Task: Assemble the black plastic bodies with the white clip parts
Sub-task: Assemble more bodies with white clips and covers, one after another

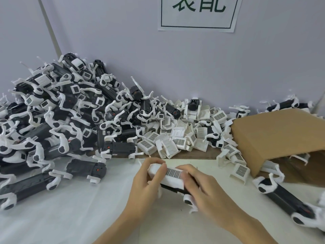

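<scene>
At table centre, on the white sheet (70,217): one black body (173,189) held just above the surface, white clip (171,175) seated on top of it, grille label facing up.

Risks, judged from this pose only:
- Clip possibly not fully latched. Uneven pressure from the two sides could leave one end raised or seat it crooked.
- Body's white legs (189,202) hang free below the right hand; a hard squeeze or a knock on the table could bend or snap one.
- Loose clips (177,140) heaped just behind, finished units (52,117) banked high at left; a slide from either heap could drift into the work area and mix parts.
- Tipped cardboard box (279,136) at right spilling more pieces toward the near edge.

Hands:
- Left hand (146,180): fingers curled over the clip's left end, thumb on its near side. Gripping, not flat.
- Right hand (198,185): fingers curled around the right end of clip and body together, fingertips beside the label. Also gripping.
- Both closed on the same assembly; latch itself hidden under fingers, so seating cannot be confirmed.
</scene>
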